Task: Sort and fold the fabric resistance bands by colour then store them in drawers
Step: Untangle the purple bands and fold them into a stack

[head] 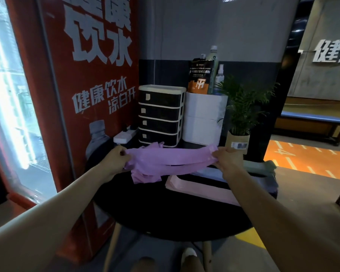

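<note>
Two bare forearms reach out over a round black table (185, 218), a bunch of purple fabric bands (165, 160) stretched between the hands. The left hand (117, 160) has its fingers curled round one end of the bunch, with loose loops hanging below the knuckles; the right hand (225, 158) pinches the other end between thumb and fingertips, so the bands hang in the air just above the tabletop.

Below the right hand's fingers a pink band (200, 188) lies flat on the table. Just past those fingers lie a pale blue-grey band (210, 171) and a grey-green one (257, 166), and a darker purple band (271, 186) sits at the table's far right edge.

Beyond the stretched bunch, behind the left hand's fingertips, stands a four-drawer unit (161, 116), cream-framed with dark fronts, every drawer closed. Beside it are a white box (204, 118), a power strip (124, 136) and a potted plant (241, 114).

The sorting appears well along, with colours lying separately, and the purple set seems to be mid-fold. The next move likely calls for bringing the two ends together to halve the bunch, keeping the loose loops gathered, then freeing one hand to pull a drawer open, since none stands ready.
</note>
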`<state>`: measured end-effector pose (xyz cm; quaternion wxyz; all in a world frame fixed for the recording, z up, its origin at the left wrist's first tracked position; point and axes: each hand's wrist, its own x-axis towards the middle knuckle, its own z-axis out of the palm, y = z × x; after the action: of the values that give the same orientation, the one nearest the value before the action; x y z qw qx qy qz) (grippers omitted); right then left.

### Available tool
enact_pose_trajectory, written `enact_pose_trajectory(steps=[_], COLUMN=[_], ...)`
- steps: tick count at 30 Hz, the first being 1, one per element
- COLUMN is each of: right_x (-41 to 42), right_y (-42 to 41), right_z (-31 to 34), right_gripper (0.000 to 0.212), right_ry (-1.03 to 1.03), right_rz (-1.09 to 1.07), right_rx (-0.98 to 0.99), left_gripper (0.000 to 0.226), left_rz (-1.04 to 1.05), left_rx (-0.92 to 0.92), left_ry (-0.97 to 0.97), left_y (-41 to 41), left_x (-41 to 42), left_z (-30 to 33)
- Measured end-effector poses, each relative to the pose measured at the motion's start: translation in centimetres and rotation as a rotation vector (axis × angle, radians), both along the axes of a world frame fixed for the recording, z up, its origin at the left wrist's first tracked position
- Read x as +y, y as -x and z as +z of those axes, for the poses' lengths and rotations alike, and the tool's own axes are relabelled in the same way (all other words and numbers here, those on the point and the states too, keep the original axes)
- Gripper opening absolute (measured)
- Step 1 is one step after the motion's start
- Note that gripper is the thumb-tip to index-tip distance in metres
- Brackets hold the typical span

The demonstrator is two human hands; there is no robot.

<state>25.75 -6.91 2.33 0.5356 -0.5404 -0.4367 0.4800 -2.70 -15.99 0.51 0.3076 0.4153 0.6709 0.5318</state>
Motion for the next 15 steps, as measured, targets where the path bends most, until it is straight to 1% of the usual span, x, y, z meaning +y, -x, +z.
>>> enact_pose_trajectory(steps=[2,4,6,8,9,11,13,15], right_x=[-1.3,-2.3,-3.6,-4.6,-5.1,-5.9,-6.8,-7.1], right_y=[-0.5,-1.2,-1.9,-2.6,-2.8,-3.4,-3.7,-4.2], right_z=[-1.2,-2.5,-3.7,-4.8,-5.2,-6.3,-7.2,-8.2], right_gripper=[0.019,0.026,0.021,0.028,0.031,0.036,0.036,0.033], right_ry=[0.036,0.059,0.088,0.118,0.132,0.158,0.161,0.173], right_rz=[0.027,0.074,0.133,0.169,0.181,0.213,0.248,0.265], right_rx=[-0.035,-0.085,-0.187,-0.295,-0.317,-0.421,-0.55,-0.534], left_gripper=[0.009,0.016,0.017,0.014,0.012,0.017,0.022,0.024], left_rz=[0.034,0.068,0.082,0.076,0.062,0.017,-0.008,-0.009], left_rx=[0.111,0.196,0.228,0.258,0.273,0.288,0.306,0.313], left_ry=[0.019,0.026,0.036,0.054,0.069,0.096,0.132,0.159], left_y=[0.4,0.6,0.5,0.1,-0.2,-0.9,-1.2,-1.0], left_x=[-0.6,-1.3,-2.0,-2.5,-2.9,-3.6,-4.1,-4.3], left_z=[-0.8,-1.6,-2.5,-3.5,-3.9,-4.7,-5.8,-7.1])
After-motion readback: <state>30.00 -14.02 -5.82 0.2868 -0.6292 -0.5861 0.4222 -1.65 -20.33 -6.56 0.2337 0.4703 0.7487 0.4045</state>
